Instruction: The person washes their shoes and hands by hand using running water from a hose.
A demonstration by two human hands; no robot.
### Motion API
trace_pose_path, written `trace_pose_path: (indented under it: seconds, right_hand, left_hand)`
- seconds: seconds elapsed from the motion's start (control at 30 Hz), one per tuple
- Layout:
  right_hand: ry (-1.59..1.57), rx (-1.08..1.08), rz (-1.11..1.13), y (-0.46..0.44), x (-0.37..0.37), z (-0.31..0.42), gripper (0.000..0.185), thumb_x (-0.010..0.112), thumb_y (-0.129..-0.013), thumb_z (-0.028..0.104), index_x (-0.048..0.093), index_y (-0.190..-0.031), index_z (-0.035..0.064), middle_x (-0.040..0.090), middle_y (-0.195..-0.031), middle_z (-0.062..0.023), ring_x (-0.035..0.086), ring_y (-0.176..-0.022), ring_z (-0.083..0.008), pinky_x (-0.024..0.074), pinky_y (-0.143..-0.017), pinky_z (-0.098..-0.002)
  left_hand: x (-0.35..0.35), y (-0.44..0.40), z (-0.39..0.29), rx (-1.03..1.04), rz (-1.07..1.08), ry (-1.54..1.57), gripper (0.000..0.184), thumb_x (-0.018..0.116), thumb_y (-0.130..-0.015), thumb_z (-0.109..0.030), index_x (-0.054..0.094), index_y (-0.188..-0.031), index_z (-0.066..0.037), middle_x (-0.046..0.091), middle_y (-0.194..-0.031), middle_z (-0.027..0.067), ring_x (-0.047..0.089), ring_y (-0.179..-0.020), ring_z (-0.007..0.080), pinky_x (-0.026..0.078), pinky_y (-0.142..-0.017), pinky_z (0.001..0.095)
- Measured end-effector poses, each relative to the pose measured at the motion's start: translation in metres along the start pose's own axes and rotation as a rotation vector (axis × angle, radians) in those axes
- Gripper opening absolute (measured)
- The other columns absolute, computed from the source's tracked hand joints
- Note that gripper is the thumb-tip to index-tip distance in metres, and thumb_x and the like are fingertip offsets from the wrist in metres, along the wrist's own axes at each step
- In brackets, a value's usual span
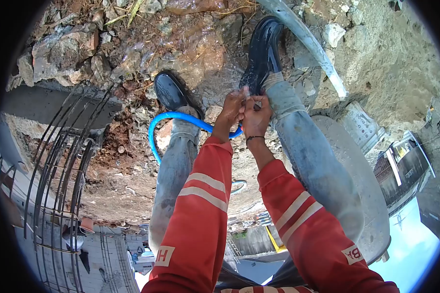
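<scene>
Both hands meet at the middle, just in front of the black boots (262, 51). A blue hose (181, 115) loops over the left trouser leg and runs up to them. My right hand (257, 117) is closed around the hose's end part, where a small dark piece shows between the fingers. My left hand (233, 108) is closed beside it, fingertips pressed at the same spot; what it grips is largely hidden. Water sprays from the fingertips toward the wet boot on the right. The exact shape of the hose end is covered by the fingers.
Rubble and broken rock (66, 51) lie on the wet, muddy ground at the upper left. Bent steel rebar (66, 161) stands at the left. A grey pipe (310, 44) slants down at the upper right. Behind the right leg is a rounded grey slab (349, 161).
</scene>
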State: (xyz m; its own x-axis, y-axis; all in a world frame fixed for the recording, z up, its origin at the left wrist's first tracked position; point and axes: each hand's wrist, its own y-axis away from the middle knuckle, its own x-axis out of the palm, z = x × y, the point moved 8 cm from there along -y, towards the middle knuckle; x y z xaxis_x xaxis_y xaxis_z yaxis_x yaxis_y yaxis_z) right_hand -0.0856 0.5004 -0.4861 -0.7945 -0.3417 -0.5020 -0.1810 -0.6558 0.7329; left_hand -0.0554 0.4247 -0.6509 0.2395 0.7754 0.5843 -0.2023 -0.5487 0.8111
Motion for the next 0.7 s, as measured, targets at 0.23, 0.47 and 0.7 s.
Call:
trace_pose_path:
  seconds: [0.23, 0.47, 0.7]
  right_hand:
    - [-0.283, 0.053, -0.056, 0.006, -0.009, -0.048, 0.013, 0.054, -0.095, 0.011, 0.046, -0.1, 0.003, 0.056, -0.064, -0.0055, 0.048, -0.049, -0.0107, 0.0374, -0.043, -0.025]
    - [0.083, -0.289, -0.143, 0.004, -0.015, -0.025, 0.02, 0.059, -0.094, 0.016, 0.047, -0.1, 0.0009, 0.058, -0.078, -0.005, 0.056, -0.066, -0.0103, 0.0455, -0.058, -0.0243]
    - [-0.105, -0.162, -0.069, 0.01, 0.009, 0.005, 0.019, 0.057, -0.093, 0.012, 0.044, -0.101, 0.0011, 0.056, -0.07, -0.006, 0.05, -0.053, -0.0076, 0.0399, -0.044, -0.0238]
  left_hand:
    - [0.005, 0.039, -0.02, -0.121, -0.344, 0.23, 0.036, 0.045, -0.089, -0.024, 0.045, -0.117, -0.003, 0.056, -0.083, 0.0124, 0.054, -0.057, 0.0212, 0.043, -0.044, 0.0345]
    - [0.018, -0.044, -0.089, 0.319, -0.572, -1.351, 0.05, 0.044, -0.091, -0.041, 0.058, -0.108, 0.004, 0.065, -0.094, 0.0255, 0.063, -0.088, 0.0389, 0.051, -0.072, 0.045]
    - [0.003, 0.033, -0.091, -0.033, -0.656, -0.721, 0.068, 0.061, -0.081, -0.061, 0.061, -0.094, 0.006, 0.06, -0.068, 0.0154, 0.057, -0.052, 0.027, 0.044, -0.049, 0.0431]
